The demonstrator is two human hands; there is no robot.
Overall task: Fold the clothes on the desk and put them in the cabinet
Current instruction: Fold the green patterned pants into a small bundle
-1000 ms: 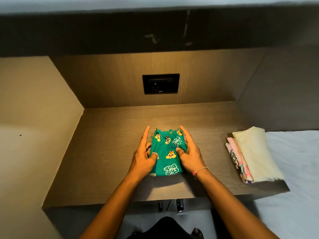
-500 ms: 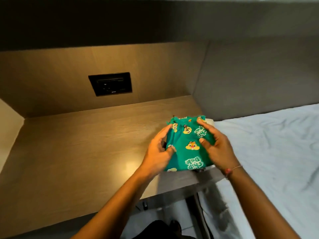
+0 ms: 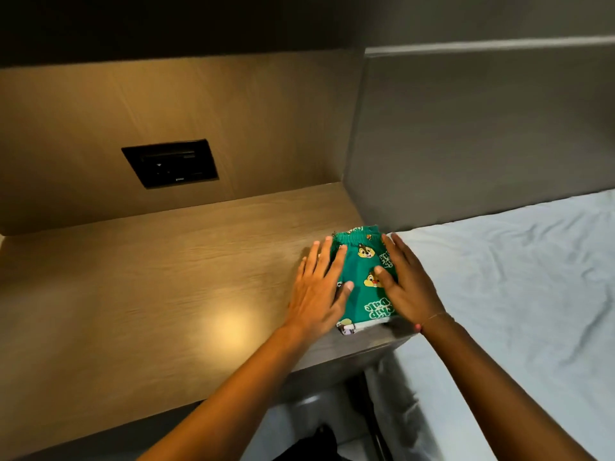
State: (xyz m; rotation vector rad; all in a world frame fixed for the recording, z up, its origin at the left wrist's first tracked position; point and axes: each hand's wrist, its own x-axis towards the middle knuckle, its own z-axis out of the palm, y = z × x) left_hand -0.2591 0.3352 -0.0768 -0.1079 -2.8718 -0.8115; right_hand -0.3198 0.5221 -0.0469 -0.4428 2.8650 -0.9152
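My left hand and my right hand lie flat and spread, fingers unclenched, one on either side of a folded green cotton garment printed with cartoon chipmunks and white lettering. My palms press its long edges without gripping it. The garment sits at the right end of the wood-grain desk, close to the front right corner, on top of other folded cloth, of which only a pale printed scrap peeks out at the near edge. A black socket panel is set in the back wall. A bed with a pale sheet adjoins the desk's right edge.
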